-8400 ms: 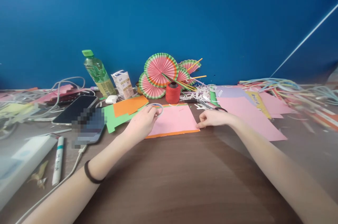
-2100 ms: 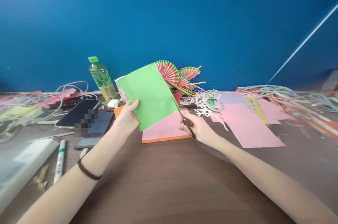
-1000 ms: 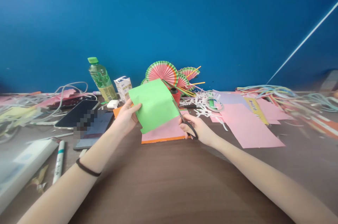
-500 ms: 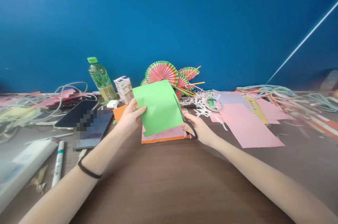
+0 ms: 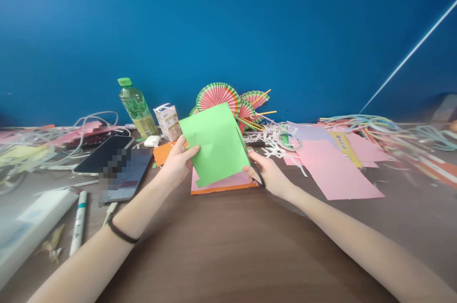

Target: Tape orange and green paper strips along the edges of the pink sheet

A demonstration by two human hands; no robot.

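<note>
With your left hand (image 5: 177, 164) pinching the green paper (image 5: 217, 143) upright above the counter (image 5: 228, 246), keep it taut while your right hand (image 5: 268, 175), fingers curled through the scissors (image 5: 254, 170), cuts along its right edge.

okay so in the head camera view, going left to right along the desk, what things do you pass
White marker → phone → green-capped bottle → small carton → left hand → green paper → right hand with scissors → tape ring → pink sheet.
</note>
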